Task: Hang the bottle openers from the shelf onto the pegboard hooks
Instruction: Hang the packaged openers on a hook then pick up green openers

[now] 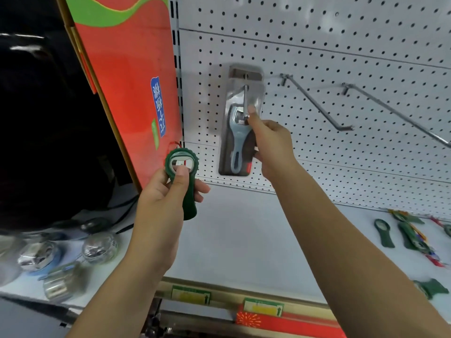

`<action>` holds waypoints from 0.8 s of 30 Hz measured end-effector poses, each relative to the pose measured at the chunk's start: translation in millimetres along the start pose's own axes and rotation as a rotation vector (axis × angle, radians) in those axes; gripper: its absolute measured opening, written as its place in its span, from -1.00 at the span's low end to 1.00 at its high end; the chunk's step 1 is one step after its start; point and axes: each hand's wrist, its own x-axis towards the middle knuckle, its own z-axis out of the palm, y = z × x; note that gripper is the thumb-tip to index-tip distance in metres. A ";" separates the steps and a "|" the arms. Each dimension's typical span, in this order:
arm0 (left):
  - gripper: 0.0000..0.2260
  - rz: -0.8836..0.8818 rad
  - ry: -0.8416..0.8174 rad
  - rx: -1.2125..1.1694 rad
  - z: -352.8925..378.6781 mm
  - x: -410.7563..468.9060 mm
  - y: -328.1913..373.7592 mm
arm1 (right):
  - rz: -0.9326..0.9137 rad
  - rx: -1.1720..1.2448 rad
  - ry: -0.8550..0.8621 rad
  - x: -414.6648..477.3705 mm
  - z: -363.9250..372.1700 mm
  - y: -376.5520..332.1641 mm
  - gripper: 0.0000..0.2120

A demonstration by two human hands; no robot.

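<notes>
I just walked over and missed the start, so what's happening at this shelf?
A person is stocking bottle openers onto a pegboard. The left hand holds a green bottle opener with a red loop. The right hand touches the tip of the hook where a packaged opener already hangs. More green openers lie on the shelf; two hooks are empty.

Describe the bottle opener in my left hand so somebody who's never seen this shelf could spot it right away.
Start at the white pegboard and go to its left edge, beside the red panel. There the left hand holds a dark green bottle opener upright. Unlike the green openers lying on the shelf at right, it is off the shelf, and unlike the blue-handled opener hanging beside it, it has no packaging.
</notes>
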 end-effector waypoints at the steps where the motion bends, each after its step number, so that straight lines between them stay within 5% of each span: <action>1: -0.79 0.004 0.009 0.000 -1.7 -0.9 0.6 | 0.042 0.004 -0.001 8.4 3.4 -1.0 -0.47; 12: -0.77 -0.046 0.006 0.058 -3.9 -16.6 1.8 | 0.056 -0.148 0.099 80.7 16.0 4.6 -0.13; 17: -0.80 -0.078 0.020 0.060 -1.3 -16.0 -1.7 | 0.106 -0.148 0.161 38.7 16.4 7.3 -0.49; 21: -0.80 -0.076 -0.047 0.062 -1.0 -14.7 -6.3 | 0.061 0.006 0.034 -33.4 -8.1 41.0 -0.80; 24: -0.83 -0.096 -0.119 -0.010 9.4 -16.4 -6.4 | 0.033 0.038 -0.107 -94.4 -35.1 54.3 -0.77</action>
